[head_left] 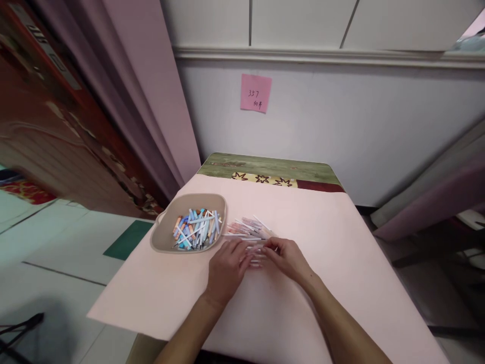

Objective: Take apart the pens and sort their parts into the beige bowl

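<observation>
On the table's pink cover lies a pile of slim pink pens point(248, 227) with thin white sticks among them. Closer to me, my left hand point(227, 268) curls its fingers over the left end of a second group of pink pens point(255, 255). My right hand point(290, 258) pinches at the right end of that same group, thumb against fingers. Both hands partly hide these pens, and their fine detail is blurred. Left of the hands stands a beige basin point(157, 241) holding many blue, lilac and orange pens point(197, 227) and white sticks.
The table point(303, 212) has a pale pink cover, with a green patterned strip point(265, 167) bare at its far end. Behind it is a white wall bearing a pink note point(255, 93). A curtain point(151, 101) and a reddish wooden door point(76, 126) are at left.
</observation>
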Available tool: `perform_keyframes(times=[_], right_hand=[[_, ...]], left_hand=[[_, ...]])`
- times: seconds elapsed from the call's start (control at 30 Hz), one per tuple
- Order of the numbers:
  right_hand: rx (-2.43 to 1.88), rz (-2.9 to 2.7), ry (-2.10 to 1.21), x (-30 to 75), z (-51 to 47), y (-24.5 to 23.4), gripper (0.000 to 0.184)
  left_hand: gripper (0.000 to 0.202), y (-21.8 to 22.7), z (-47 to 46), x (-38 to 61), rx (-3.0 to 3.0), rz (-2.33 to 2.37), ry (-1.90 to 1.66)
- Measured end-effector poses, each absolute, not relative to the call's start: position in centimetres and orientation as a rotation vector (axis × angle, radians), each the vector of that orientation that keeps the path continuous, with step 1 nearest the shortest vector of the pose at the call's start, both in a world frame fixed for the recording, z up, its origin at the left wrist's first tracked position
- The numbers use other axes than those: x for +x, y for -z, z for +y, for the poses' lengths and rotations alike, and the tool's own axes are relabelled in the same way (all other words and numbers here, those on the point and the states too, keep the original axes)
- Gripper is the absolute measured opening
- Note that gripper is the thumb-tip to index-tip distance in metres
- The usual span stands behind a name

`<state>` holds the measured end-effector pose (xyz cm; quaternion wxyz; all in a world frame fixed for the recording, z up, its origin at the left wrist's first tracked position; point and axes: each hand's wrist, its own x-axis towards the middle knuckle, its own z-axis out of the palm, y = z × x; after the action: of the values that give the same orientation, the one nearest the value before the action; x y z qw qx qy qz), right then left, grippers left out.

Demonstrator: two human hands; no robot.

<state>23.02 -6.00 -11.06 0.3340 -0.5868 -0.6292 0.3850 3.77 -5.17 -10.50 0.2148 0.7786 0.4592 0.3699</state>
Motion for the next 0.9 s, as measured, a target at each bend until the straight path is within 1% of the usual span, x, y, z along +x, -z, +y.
perform_keyframes(times=[0.07,0.17,0.3,0.4,0.53,0.57,0.7,0.8,0.9], right_hand=[[-1.47,-1.646,-1.052,22.6,-6.1,11.0,0.024],[-1.409,-1.643,-1.116,23.1,-6.1,10.9,0.022],[-1.542,-1.496,-0.943,25.4,-5.4,10.8,0.025],[-1.604,-1.418,-0.852,26.1,-5.1,11.0,0.029],[-1.505,-1.547,-0.967,24.1,-5.6,11.2,0.025],[-1.46,-1.566,-1.008,23.6,-5.8,11.2,0.023],[-1.322,-1.534,-1.173,23.2,-5.9,11.2,0.021],[-1.449,-1.395,-1.056,24.6,-5.4,11.3,0.025],[-1.457,-1.34,-0.955,25.2,-5.0,11.5,0.033]], left_hand=[[0.028,11.3,-5.0,3.6,2.266,1.233,-0.963],[0.026,12.0,-4.7,3.3,2.343,1.191,-0.92],[0.02,12.6,-4.2,2.9,2.408,1.27,-0.931],[0.023,13.1,-4.2,2.8,2.484,1.276,-0.988],[0.036,13.5,-4.4,3.1,2.639,1.297,-1.129],[0.036,13.4,-4.4,3.2,2.696,1.247,-1.137],[0.027,12.6,-4.1,2.8,2.872,1.012,-1.106],[0.024,12.5,-3.7,2.1,2.868,1.116,-1.078],[0.03,13.0,-3.8,1.6,2.831,1.218,-1.042]])
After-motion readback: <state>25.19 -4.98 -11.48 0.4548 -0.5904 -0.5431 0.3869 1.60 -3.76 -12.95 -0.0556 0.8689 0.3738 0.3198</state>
